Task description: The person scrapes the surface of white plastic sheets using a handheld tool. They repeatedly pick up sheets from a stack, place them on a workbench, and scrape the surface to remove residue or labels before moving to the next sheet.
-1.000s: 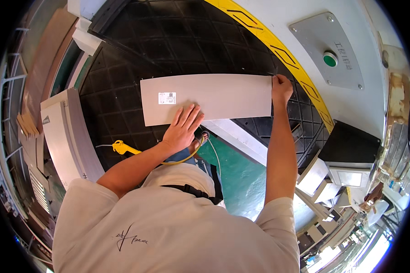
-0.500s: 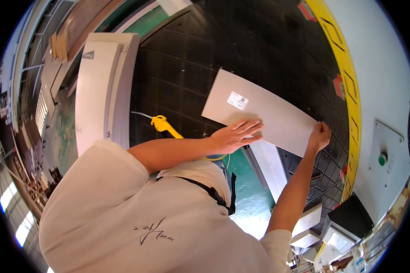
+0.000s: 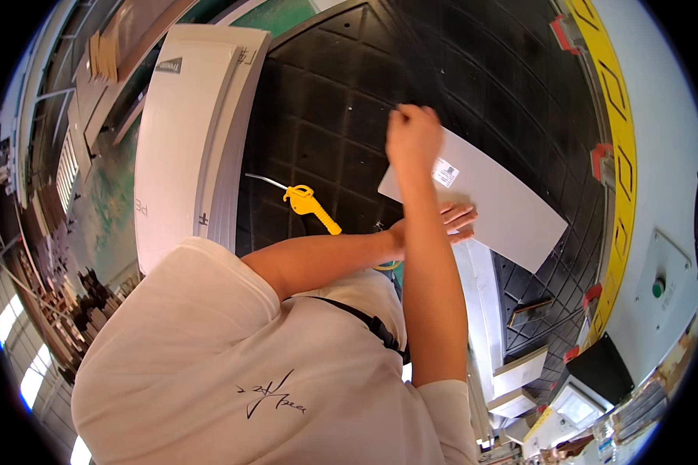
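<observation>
Now turned askew from a second ago, the grey panel (image 3: 488,198) lies on the black gridded table (image 3: 326,116). Left of it stands a white board stack (image 3: 190,132); nearer, a yellow air gun (image 3: 309,205). Right hand (image 3: 412,136) grips the panel's upper corner, fingers closed; left hand (image 3: 450,221) presses flat, fingers spread, on its near edge.

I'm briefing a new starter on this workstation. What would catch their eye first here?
Probably the flat grey rectangular panel lying on the black gridded table, with the right hand at its upper corner and the left hand spread flat on its near edge. Next, the bright yellow air blow gun to the left of the panel, and the stack of long white panels along the table's left side.
</observation>
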Available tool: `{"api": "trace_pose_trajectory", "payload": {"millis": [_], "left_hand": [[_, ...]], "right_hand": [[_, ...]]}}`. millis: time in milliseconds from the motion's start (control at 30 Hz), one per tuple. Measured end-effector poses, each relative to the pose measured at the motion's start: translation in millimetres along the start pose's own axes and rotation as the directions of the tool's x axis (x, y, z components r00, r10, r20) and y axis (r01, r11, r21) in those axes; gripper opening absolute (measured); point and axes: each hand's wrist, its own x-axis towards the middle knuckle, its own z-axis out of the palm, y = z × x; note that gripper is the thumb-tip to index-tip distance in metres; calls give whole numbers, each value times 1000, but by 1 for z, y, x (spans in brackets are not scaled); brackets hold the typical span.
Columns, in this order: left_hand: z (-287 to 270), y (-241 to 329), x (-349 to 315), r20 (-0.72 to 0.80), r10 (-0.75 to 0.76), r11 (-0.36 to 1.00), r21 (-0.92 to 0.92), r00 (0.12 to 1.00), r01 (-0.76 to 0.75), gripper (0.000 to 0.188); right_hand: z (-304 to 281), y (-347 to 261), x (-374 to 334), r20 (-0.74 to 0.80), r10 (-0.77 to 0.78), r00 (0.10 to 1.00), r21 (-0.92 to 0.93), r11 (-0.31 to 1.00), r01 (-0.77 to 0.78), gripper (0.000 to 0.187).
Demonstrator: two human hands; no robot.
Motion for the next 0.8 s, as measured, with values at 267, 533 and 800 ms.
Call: {"api": "trace_pose_trajectory", "payload": {"millis": [267, 533, 800], "left_hand": [[34, 5, -7, -133, 9, 933, 358, 991, 39, 50], [41, 8, -6, 2, -28, 995, 99, 1000, 28, 59], [21, 4, -8, -172, -113, 990, 62, 979, 125, 61]], "right_hand": [[-35, 29, 11, 50, -216, 975, -8, 976, 217, 13], [-40, 47, -24, 357, -571, 739, 132, 815, 565, 24], [-72, 33, -87, 331, -403, 854, 297, 903, 311, 17]]}}
